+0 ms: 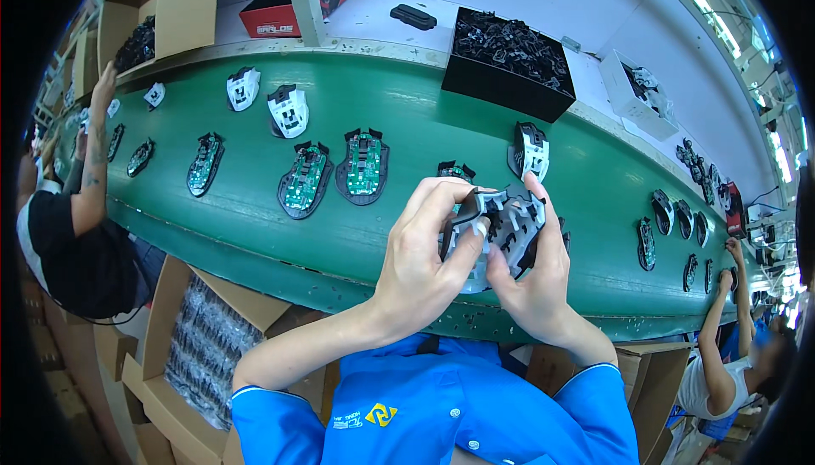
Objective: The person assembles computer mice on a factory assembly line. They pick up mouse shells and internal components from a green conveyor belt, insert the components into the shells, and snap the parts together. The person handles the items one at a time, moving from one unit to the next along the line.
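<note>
Over the near part of the green bench, both hands hold a white-and-black computer mouse shell (pixel 512 220), its hollow inner side partly visible. My left hand (pixel 422 265) is closed around its left side, thumb pressed on the inside. On the opposite side, my right hand (pixel 541 282) grips it with fingers and thumb. Behind my left fingers, a mouse base with a green circuit board (pixel 456 170) is mostly hidden. Farther left lie two more mouse bases (pixel 362 168). One white-and-black mouse shell (pixel 532 152) rests just beyond my right fingertips.
The green bench (pixel 407 248) carries more bases and white shells (pixel 289 111) on both sides. A black box (pixel 509 91) of small black parts stands at the back, beside a white box (pixel 624 95). Co-workers are at left (pixel 81 210) and right (pixel 713 372). An open carton (pixel 161 316) sits below.
</note>
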`<state>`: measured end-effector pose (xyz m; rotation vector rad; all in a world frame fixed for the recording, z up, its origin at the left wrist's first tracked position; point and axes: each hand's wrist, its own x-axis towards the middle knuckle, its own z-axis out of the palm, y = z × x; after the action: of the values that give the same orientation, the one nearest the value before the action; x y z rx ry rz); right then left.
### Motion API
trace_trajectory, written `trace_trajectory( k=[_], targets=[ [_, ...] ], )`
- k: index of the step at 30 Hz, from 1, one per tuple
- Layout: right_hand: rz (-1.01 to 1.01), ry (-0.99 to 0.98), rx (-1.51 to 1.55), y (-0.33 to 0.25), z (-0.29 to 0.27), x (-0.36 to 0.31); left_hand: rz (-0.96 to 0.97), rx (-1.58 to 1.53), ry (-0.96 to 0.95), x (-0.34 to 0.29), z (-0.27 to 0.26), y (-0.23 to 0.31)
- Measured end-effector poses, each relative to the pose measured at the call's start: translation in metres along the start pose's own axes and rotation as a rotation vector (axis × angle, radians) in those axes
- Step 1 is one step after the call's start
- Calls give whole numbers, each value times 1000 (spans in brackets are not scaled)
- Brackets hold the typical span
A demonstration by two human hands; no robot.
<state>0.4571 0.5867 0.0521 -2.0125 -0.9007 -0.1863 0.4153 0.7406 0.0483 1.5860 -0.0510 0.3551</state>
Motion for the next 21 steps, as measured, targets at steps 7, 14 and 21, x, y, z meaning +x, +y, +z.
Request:
trace_trajectory(
  k=[7,14,21],
  targets=[
    [109,28,71,0,-1,2,208,143,-96,5,-6,-1],
    [203,82,406,-5,-1,6,214,218,-22,-5,-3,4],
    [197,98,347,-2,5,2,267,289,28,-6,-2,3]
  ],
)
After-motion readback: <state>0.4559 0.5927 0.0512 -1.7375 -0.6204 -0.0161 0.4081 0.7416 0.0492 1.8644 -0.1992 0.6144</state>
